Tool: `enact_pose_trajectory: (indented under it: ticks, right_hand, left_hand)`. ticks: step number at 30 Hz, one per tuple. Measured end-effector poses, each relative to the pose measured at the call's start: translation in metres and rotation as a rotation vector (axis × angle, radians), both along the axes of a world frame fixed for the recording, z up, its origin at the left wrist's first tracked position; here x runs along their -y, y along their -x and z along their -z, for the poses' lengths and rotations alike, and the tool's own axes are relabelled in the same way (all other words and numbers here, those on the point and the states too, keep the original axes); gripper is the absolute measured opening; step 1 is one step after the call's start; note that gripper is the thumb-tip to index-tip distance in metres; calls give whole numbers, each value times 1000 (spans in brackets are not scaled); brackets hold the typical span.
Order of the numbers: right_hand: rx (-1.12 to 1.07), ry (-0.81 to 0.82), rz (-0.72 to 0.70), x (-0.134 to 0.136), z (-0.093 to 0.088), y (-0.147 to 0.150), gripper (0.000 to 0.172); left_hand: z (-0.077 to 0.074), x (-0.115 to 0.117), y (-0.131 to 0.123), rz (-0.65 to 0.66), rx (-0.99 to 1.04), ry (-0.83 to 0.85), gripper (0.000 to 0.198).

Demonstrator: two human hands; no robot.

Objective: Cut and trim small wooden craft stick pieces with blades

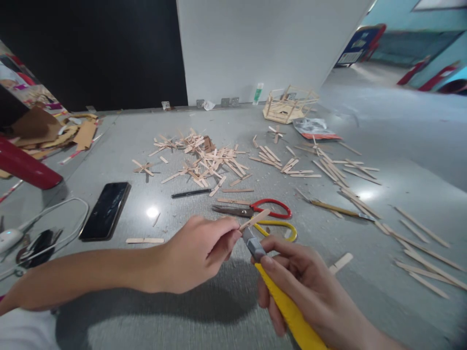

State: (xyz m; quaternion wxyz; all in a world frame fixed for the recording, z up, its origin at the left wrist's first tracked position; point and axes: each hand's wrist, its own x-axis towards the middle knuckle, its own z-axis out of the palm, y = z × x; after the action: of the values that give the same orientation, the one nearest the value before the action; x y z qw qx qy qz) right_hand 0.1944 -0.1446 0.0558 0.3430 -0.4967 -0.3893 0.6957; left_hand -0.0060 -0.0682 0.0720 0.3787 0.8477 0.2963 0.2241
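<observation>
My left hand (204,250) pinches a small wooden stick (257,218) near its lower end, above the table. The fingers of my right hand (299,282) are wrapped round a yellow-handled cutter (280,304). Its grey metal head meets the stick close to my left fingertips; the exact contact is hidden by the fingers. Just beyond both hands lie scissors (241,211) with one red and one yellow handle loop, their blades pointing left. Another short stick (341,262) lies behind my right hand.
Piles of small sticks (219,160) spread over the middle. Long sticks (423,228) lie at right, near a craft knife (339,210). A stick frame (288,107) and glue tube (258,94) stand at the back. A phone (105,211), cable (82,218) and red cylinder (27,163) are at left.
</observation>
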Motion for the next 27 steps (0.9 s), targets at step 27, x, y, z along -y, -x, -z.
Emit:
enact_pose_trajectory:
  ticks: [27]
  right_hand:
    - [-22,-73,162,8,4,10,44]
  left_hand:
    - [32,23,-8,-82,178,44,16]
